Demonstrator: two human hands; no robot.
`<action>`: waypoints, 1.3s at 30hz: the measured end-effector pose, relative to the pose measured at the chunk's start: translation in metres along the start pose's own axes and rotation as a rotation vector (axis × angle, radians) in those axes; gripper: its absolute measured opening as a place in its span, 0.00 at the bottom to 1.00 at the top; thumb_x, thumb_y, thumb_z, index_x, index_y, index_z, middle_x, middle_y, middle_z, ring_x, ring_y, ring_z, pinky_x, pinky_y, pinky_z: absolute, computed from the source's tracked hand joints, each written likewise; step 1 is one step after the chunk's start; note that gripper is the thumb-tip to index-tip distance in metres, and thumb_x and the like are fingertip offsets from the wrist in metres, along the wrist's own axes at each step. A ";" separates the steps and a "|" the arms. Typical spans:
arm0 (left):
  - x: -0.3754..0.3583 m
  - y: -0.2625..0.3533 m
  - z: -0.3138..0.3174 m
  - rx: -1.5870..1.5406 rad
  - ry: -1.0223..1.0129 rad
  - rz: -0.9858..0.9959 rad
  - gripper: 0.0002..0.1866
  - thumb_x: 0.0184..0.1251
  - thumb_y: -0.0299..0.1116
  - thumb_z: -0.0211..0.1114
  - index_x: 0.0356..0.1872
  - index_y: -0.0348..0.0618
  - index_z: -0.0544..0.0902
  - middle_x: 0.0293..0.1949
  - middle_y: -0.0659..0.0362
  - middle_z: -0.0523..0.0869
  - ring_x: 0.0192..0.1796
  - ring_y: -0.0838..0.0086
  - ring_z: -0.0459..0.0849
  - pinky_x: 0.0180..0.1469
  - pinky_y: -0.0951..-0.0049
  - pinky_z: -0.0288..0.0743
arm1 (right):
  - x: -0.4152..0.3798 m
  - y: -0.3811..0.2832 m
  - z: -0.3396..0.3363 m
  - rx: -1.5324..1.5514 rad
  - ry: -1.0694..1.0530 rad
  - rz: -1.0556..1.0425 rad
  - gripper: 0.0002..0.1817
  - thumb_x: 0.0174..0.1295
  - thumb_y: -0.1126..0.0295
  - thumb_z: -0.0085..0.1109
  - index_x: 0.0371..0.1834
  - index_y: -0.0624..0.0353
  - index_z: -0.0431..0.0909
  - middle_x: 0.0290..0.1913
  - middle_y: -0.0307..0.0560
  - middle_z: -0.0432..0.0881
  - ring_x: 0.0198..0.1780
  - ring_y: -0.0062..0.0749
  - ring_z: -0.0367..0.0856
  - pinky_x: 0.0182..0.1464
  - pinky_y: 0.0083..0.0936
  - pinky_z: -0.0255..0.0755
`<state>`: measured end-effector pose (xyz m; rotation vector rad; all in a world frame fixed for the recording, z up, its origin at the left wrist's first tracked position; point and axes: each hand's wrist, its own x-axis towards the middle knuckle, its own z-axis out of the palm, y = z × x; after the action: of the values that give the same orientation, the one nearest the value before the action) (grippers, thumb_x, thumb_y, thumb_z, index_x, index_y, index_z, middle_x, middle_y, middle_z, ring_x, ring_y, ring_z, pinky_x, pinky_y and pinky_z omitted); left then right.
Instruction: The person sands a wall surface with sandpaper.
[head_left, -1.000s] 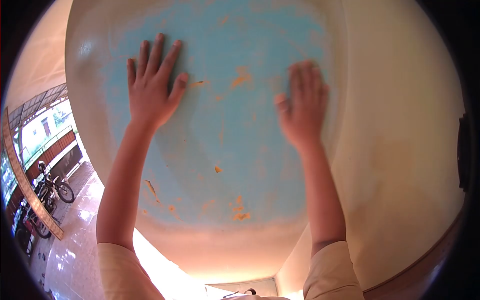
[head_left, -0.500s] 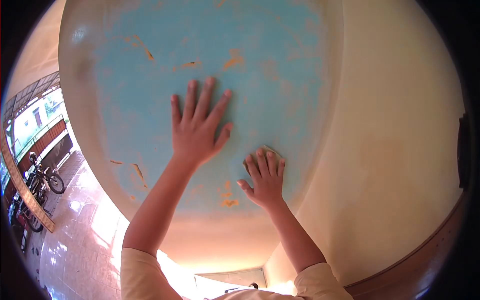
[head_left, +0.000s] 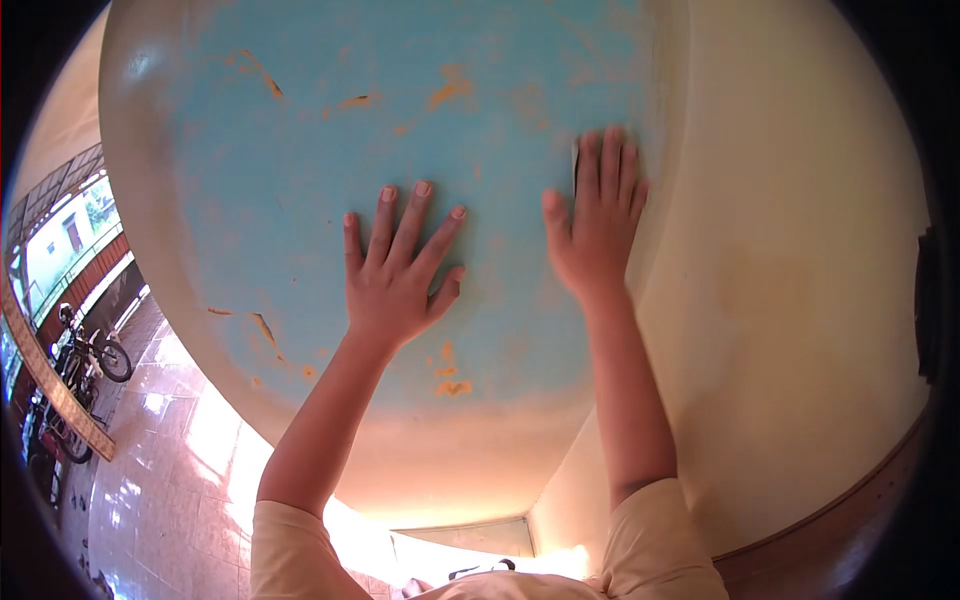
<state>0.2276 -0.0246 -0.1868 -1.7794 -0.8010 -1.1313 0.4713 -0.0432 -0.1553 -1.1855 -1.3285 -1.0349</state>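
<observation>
Fingers spread, my left hand lies flat against a wall painted turquoise in the middle, with orange-brown patches and scrapes. Higher up and to its right, my right hand presses a thin sheet that looks like sandpaper to the wall near the right border of the turquoise area. Only a narrow edge of the sheet shows beside the index finger; the fingers cover the rest. Nothing is held in my left hand.
A cream side wall meets the painted wall on the right. Motorcycles stand at the far left beyond a tiled floor. A dark object is at the right edge.
My right hand has moved up and to the right across the wall with the sheet under its fingers. My left hand stays on the wall; the view has shifted slightly.
</observation>
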 end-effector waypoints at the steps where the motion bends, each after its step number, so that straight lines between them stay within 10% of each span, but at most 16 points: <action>1: 0.000 0.001 -0.001 -0.006 -0.003 0.001 0.32 0.65 0.51 0.63 0.73 0.70 0.75 0.80 0.58 0.65 0.81 0.52 0.59 0.77 0.32 0.44 | -0.028 0.000 0.002 0.006 -0.017 0.027 0.39 0.75 0.39 0.40 0.80 0.55 0.62 0.83 0.57 0.55 0.83 0.58 0.48 0.78 0.66 0.38; 5: 0.003 0.002 -0.002 -0.003 -0.001 -0.006 0.32 0.65 0.51 0.63 0.73 0.69 0.75 0.79 0.58 0.66 0.81 0.52 0.60 0.77 0.32 0.43 | -0.200 -0.008 0.011 0.037 -0.220 0.143 0.37 0.74 0.43 0.40 0.72 0.63 0.68 0.79 0.68 0.59 0.80 0.71 0.50 0.75 0.73 0.37; 8: 0.001 0.003 -0.003 0.002 -0.003 -0.006 0.32 0.65 0.51 0.63 0.73 0.69 0.75 0.79 0.57 0.66 0.81 0.52 0.60 0.78 0.33 0.44 | -0.363 -0.010 0.002 0.153 -0.778 0.206 0.40 0.75 0.41 0.39 0.73 0.69 0.63 0.79 0.79 0.49 0.79 0.80 0.42 0.74 0.78 0.32; 11: 0.002 0.000 0.000 0.012 0.014 -0.012 0.32 0.65 0.51 0.62 0.73 0.69 0.75 0.79 0.58 0.66 0.81 0.52 0.60 0.78 0.34 0.43 | -0.395 -0.002 0.017 0.064 -0.459 0.027 0.41 0.76 0.41 0.38 0.74 0.69 0.61 0.79 0.80 0.49 0.79 0.81 0.42 0.74 0.78 0.31; 23: 0.045 0.003 -0.017 -0.006 -0.068 0.052 0.34 0.64 0.50 0.64 0.74 0.72 0.73 0.81 0.58 0.62 0.83 0.50 0.55 0.77 0.31 0.42 | 0.108 0.019 -0.006 -0.054 0.163 -0.098 0.38 0.74 0.43 0.45 0.80 0.54 0.61 0.82 0.59 0.55 0.83 0.58 0.49 0.77 0.67 0.44; 33: 0.106 -0.001 -0.010 0.023 0.048 0.131 0.36 0.66 0.54 0.63 0.77 0.72 0.68 0.82 0.63 0.58 0.83 0.54 0.53 0.77 0.30 0.44 | -0.164 0.015 0.017 -0.006 -0.107 0.160 0.43 0.74 0.37 0.38 0.79 0.64 0.61 0.82 0.67 0.52 0.83 0.64 0.45 0.78 0.68 0.34; 39: 0.087 0.014 -0.003 -0.046 -0.137 0.372 0.37 0.67 0.55 0.63 0.78 0.71 0.66 0.83 0.62 0.57 0.83 0.58 0.53 0.78 0.33 0.47 | -0.089 0.000 -0.006 0.097 -0.148 0.157 0.46 0.73 0.35 0.39 0.81 0.64 0.55 0.83 0.67 0.47 0.84 0.66 0.42 0.77 0.72 0.34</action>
<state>0.2717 -0.0279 -0.1109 -1.9606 -0.4946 -0.7947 0.4700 -0.0578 -0.2434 -1.2904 -1.3601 -0.7751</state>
